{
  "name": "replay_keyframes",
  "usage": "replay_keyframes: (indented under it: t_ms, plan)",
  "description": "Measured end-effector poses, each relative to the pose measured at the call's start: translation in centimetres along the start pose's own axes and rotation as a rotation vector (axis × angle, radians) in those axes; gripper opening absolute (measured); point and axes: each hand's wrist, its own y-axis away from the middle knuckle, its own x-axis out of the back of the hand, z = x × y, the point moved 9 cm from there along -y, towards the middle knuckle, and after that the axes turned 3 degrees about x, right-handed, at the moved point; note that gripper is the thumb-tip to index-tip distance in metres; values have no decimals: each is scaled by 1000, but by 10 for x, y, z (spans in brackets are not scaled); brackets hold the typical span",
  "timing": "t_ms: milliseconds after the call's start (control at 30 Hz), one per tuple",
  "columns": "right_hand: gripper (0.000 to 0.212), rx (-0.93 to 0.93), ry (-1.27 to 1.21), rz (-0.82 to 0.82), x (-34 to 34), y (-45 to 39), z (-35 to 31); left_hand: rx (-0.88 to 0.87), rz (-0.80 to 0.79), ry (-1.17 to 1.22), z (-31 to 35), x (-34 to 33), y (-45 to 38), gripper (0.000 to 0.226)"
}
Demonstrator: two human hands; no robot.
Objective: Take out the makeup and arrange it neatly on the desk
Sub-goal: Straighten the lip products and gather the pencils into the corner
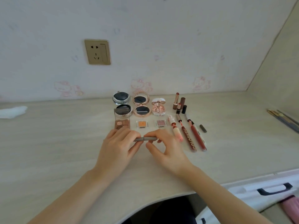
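**Both hands on a grey pencil near the desk's front edge**

The left hand (119, 146) and right hand (163, 148) meet over the middle of the desk (64, 143), toward its front edge. Between them they hold a slim grey pencil (145, 139) lying level, left fingertips pinching one end, right thumb and forefinger pinching the other. The remaining right fingers are curled loosely below it.

Behind the hands, toward the desk's back edge by the wall, the makeup lies in rows. At the back stand three open compacts: a silver compact (121, 102), a gold compact (141, 105) and a pink compact (158, 107). In front of them lie a brown palette (122, 122), an orange pan (142, 124) and a mauve pan (160, 123).

To the right, two uncapped lipsticks (176, 102) stand upright with their dark caps beside them. Nearer the front lie a pink gloss (175, 129) and two red glosses (194, 138), opened, side by side. A small grey cap (203, 128) lies just right of these.

A white tissue (12, 112) sits at the desk's left edge; brushes (283, 118) lie at the right edge.
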Motion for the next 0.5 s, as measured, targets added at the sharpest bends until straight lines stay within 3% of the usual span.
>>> replay_keyframes:
  t_ms: [200, 500]
  plan:
    - [15, -66, 9, 88, 0, 4, 14, 20, -8, -67, -3, -5, 0, 16]
    - [18, 41, 147, 146, 2, 5, 11, -17, -39, -77, 5, -10, 4, 15]
